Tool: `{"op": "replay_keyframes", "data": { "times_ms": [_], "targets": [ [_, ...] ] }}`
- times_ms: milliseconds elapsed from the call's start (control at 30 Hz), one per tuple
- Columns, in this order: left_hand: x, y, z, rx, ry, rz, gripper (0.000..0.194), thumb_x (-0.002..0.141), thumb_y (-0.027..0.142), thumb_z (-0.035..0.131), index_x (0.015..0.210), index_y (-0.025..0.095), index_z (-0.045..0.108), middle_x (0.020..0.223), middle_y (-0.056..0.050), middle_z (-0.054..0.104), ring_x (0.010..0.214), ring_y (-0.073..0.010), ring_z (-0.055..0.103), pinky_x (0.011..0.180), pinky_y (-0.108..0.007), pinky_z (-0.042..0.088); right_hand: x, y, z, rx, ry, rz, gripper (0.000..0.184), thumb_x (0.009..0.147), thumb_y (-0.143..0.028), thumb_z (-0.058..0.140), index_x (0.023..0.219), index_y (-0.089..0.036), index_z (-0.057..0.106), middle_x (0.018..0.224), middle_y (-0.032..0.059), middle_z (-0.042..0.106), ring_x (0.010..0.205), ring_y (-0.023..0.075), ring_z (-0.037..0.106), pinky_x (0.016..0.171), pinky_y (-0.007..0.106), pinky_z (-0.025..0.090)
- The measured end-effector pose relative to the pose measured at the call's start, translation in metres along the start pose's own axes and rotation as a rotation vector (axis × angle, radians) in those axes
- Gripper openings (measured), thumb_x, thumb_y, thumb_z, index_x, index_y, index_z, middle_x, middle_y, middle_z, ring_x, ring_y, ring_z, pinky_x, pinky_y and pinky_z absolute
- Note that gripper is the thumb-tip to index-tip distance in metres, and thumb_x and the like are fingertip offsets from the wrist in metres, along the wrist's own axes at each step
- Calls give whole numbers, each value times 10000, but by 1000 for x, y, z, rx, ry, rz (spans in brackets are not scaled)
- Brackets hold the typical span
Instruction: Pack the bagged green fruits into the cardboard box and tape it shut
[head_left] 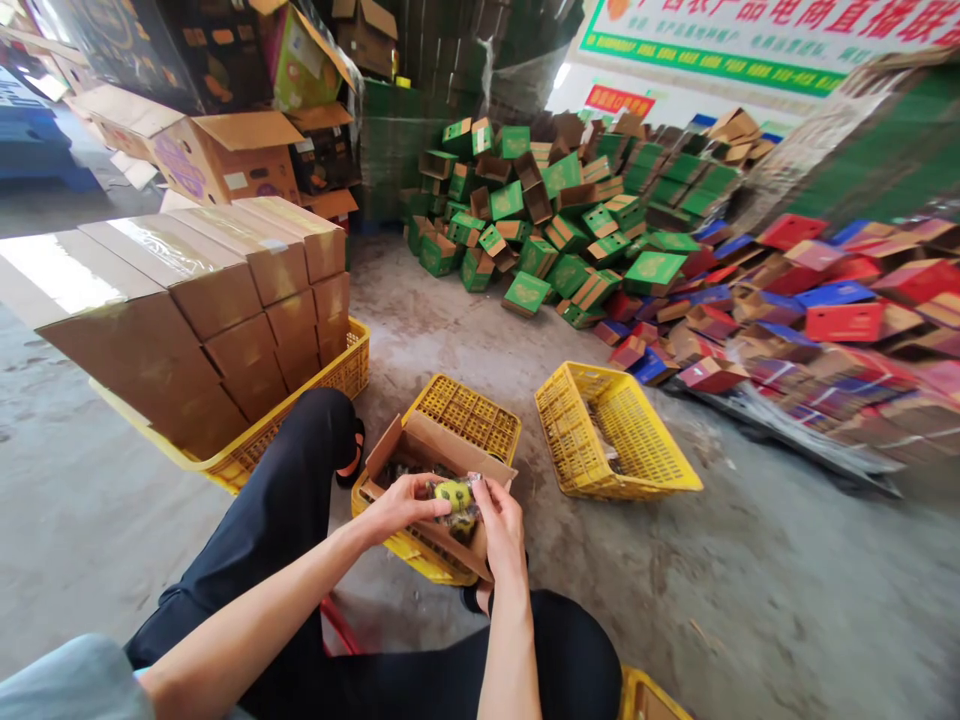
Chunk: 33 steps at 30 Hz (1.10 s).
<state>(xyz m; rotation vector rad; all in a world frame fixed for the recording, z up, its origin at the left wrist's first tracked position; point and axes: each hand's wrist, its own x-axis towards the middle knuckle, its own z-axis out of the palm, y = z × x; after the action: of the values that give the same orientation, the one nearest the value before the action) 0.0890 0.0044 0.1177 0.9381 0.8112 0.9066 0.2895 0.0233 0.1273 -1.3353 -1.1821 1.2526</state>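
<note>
A seated person holds a small yellow-green fruit (453, 493) between both hands above an open cardboard box (439, 462), which rests on an overturned yellow crate (472, 415) at the centre of the concrete floor (750, 600). The left hand (401, 503) curls around the fruit from nine o'clock, fingers closed on it; the right hand (501, 520) meets it from three o'clock, fingertips pinching what looks like a clear wrapper at its top. The fruit appears light and firm yet easily bruised, best cupped around its middle rather than squeezed at the ends. A second yellow crate (619, 435) lies at two o'clock of the box, stacked brown cartons (187, 300) fill a basket at ten o'clock, and green cartons (555, 210) are heaped at twelve.
</note>
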Motion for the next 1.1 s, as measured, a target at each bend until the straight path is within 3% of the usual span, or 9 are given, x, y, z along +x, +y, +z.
{"op": "replay_keyframes", "data": {
  "times_ms": [133, 267, 500, 767, 900, 1100],
  "targets": [
    [2, -1, -1, 15, -17, 7, 664, 774, 518, 869, 1291, 139, 700, 1111, -120, 755, 902, -233, 699, 756, -282, 504, 1, 4, 2, 82, 116, 20, 432, 764, -598, 803, 844, -174, 789, 764, 14, 742, 711, 176, 623, 678, 275, 489],
    [4, -1, 1, -38, -37, 10, 642, 771, 532, 866, 1260, 143, 714, 1133, -119, 743, 885, -215, 688, 730, -265, 496, 2, 11, 4, 188, 214, 39, 433, 749, -597, 815, 838, -174, 790, 752, 12, 740, 676, 164, 603, 655, 277, 488],
    [2, 0, 1, -117, 12, -24, 593, 757, 549, 872, 1171, 140, 762, 1116, -117, 753, 961, -243, 698, 803, -283, 519, 1, 9, 3, 103, 244, 2, 453, 779, -603, 785, 889, -164, 802, 807, 38, 767, 724, 181, 634, 687, 281, 508],
    [1, 2, 0, -42, 20, 5, 553, 816, 582, 810, 1135, 130, 789, 1013, -96, 769, 887, -220, 710, 766, -254, 517, 3, 9, 0, 75, 224, 5, 472, 787, -612, 768, 913, -158, 795, 834, 50, 773, 740, 193, 657, 690, 282, 519],
    [0, 6, 4, -95, 94, -25, 669, 796, 602, 819, 1294, 165, 723, 1097, -107, 761, 895, -227, 723, 740, -267, 547, 1, 6, 0, 52, 203, -15, 455, 802, -602, 763, 931, -167, 795, 852, 44, 775, 780, 204, 671, 730, 290, 535],
    [2, 8, 3, -138, 190, 19, 612, 758, 559, 865, 1187, 134, 761, 1127, -127, 755, 970, -247, 717, 807, -296, 572, 3, 10, 0, 73, 76, -32, 403, 837, -553, 766, 1000, -186, 800, 940, 48, 791, 865, 215, 697, 806, 299, 550]
  ]
}}
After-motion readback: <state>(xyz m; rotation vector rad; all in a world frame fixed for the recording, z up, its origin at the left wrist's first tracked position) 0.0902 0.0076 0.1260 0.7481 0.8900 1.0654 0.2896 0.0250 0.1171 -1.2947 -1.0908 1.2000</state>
